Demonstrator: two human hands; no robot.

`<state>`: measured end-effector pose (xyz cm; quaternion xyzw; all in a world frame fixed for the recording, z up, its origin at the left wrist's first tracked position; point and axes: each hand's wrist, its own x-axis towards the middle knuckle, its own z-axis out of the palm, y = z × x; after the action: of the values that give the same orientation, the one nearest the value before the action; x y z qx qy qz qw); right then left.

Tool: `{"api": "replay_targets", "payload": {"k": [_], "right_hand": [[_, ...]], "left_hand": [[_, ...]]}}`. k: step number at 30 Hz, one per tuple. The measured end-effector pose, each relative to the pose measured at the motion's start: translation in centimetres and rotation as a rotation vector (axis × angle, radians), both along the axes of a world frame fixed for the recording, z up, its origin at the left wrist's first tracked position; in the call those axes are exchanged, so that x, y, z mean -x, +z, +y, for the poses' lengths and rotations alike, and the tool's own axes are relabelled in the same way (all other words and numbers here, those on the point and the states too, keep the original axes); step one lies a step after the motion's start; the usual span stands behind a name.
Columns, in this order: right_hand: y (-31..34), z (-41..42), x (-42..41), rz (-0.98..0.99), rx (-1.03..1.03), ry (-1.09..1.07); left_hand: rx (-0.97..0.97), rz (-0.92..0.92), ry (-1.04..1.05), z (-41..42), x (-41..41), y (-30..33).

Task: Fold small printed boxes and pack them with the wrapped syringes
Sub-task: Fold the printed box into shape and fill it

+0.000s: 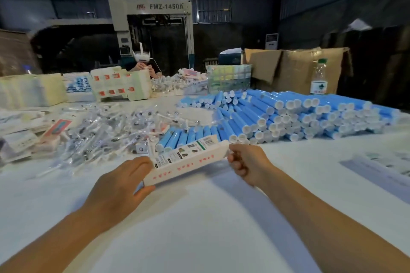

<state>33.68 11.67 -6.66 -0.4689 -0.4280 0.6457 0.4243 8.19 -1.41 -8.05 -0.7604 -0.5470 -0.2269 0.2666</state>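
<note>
The white table fills the lower view and carries all the work items. On its right half lies a broad heap of blue tubes with white caps, the nearest ones just behind the box. Left of centre a loose pile of wrapped syringes in clear film spreads toward the table's left edge, near the left hand but not touching it. Flat printed sheets lie at the far left. A stack of unfolded box blanks with red marks stands further back, and a water bottle stands upright behind the blue tubes, before brown cartons. A second person sits across the table, hands raised.

The printed box, white with red lettering and a barcode, is held above the table between both hands, tilted so that its right end sits higher. The left hand grips the lower left end, thumb beneath and fingers curved over the top face. The right hand holds the upper right end with curled fingers; whether that end's flap is closed cannot be told. Nothing lies between the box and the syringe pile.
</note>
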Motion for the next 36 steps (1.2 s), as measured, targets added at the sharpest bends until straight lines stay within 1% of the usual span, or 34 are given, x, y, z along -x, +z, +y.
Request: {"api": "replay_targets", "payload": {"k": [2,4,5,6,9,12,13,15,18,25,27,29,30,32,36], "right_hand": [[0.1,0.0,-0.1,-0.037,-0.001,0.041],[0.3,-0.1,0.0,-0.074,-0.035,0.082],[0.4,-0.1,0.0,-0.078,-0.057,0.098],[0.5,-0.2,0.1,-0.074,-0.078,0.115],[0.5,-0.5,0.2,-0.054,-0.106,0.155],[0.4,-0.5,-0.2,-0.063,-0.106,0.152],[0.5,-0.5,-0.4,-0.114,-0.124,0.131],[0.6,-0.2,-0.7,-0.335,-0.252,0.044],[1.7,1.4,-1.3,-0.686,-0.496,-0.104],[7.8,9.3,-3.1,-1.393,-0.837,-0.370],[9.3,11.6,-3.6,-1.632,-0.843,-0.351],[10.2,13.4,-3.9,-1.852,-0.755,-0.288],[10.5,14.1,-3.8,-1.930,-0.702,-0.250],[10.6,15.1,-3.4,-2.030,-0.640,-0.173],[10.7,16.5,-1.9,-2.112,-0.659,-0.089]], "left_hand": [[0.065,-0.031,0.094,-0.2,-0.3,0.3],[0.084,0.016,0.237,0.2,-1.1,0.7],[0.115,0.037,0.308,0.8,-1.7,0.9],[0.172,0.020,0.351,1.5,-2.4,0.9],[0.331,-0.072,0.399,4.3,-4.9,0.9],[0.329,-0.116,0.361,6.0,-6.8,0.9],[0.313,-0.145,0.338,6.1,-7.1,0.8],[0.284,-0.185,0.308,5.7,-7.3,0.5],[0.248,-0.166,0.273,5.2,-7.2,0.0],[0.280,-0.153,0.139,5.0,-7.9,-0.4],[0.299,-0.163,0.116,5.3,-8.1,-0.5],[0.316,-0.160,0.111,5.7,-8.1,-0.5],[0.324,-0.155,0.109,5.8,-8.1,-0.5],[0.345,-0.153,0.111,5.9,-8.0,-0.4],[0.368,-0.148,0.129,6.2,-8.1,-0.3]]}}
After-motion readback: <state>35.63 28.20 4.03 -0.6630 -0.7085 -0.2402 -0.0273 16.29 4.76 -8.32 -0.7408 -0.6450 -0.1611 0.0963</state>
